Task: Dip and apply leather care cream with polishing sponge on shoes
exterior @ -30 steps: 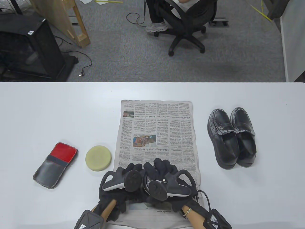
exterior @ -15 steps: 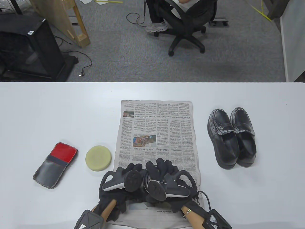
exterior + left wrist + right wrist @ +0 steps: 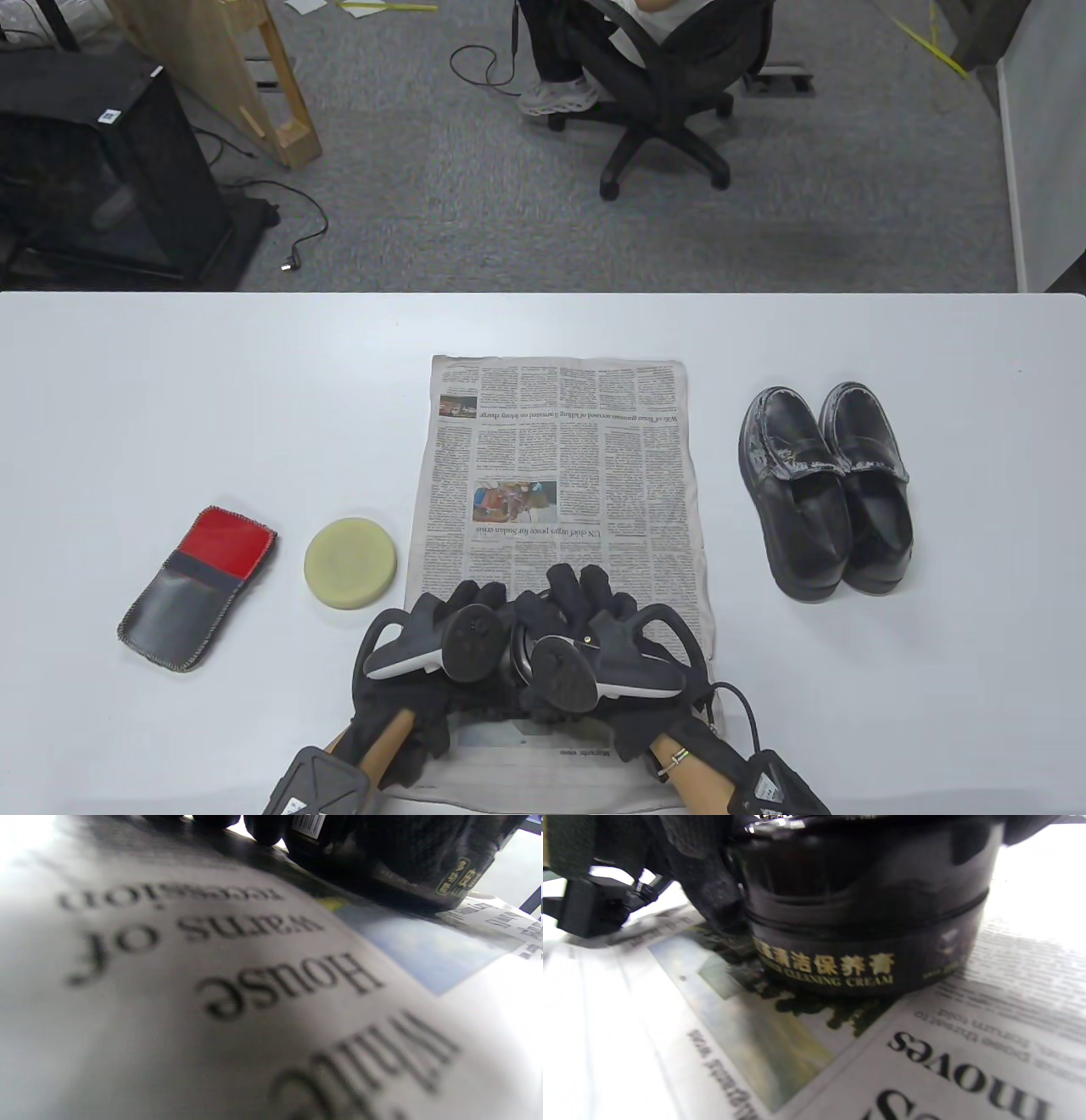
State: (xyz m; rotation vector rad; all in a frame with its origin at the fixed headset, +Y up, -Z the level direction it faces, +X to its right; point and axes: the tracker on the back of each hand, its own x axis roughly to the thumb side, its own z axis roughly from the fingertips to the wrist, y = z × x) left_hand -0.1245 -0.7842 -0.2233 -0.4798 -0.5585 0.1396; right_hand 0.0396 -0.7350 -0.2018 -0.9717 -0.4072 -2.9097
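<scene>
A black cream jar (image 3: 865,921) with gold lettering stands on the newspaper (image 3: 556,441) near the table's front edge. Both hands close around it. My left hand (image 3: 458,611) grips the jar's side, and its gloved fingers (image 3: 712,891) press against the jar's wall. My right hand (image 3: 594,603) grips the top of the jar from above. In the table view the hands and trackers hide most of the jar. It also shows in the left wrist view (image 3: 403,870). The round yellow sponge (image 3: 350,563) lies left of the newspaper. The pair of black shoes (image 3: 823,488) stands to the right.
A grey and red pouch (image 3: 197,586) lies at the far left of the white table (image 3: 170,407). The newspaper runs from the table's front edge toward its middle. An office chair and floor lie beyond the far edge.
My right hand has turned a little over the jar, its tracker swinging round. My left hand and the jar have stayed in place.
</scene>
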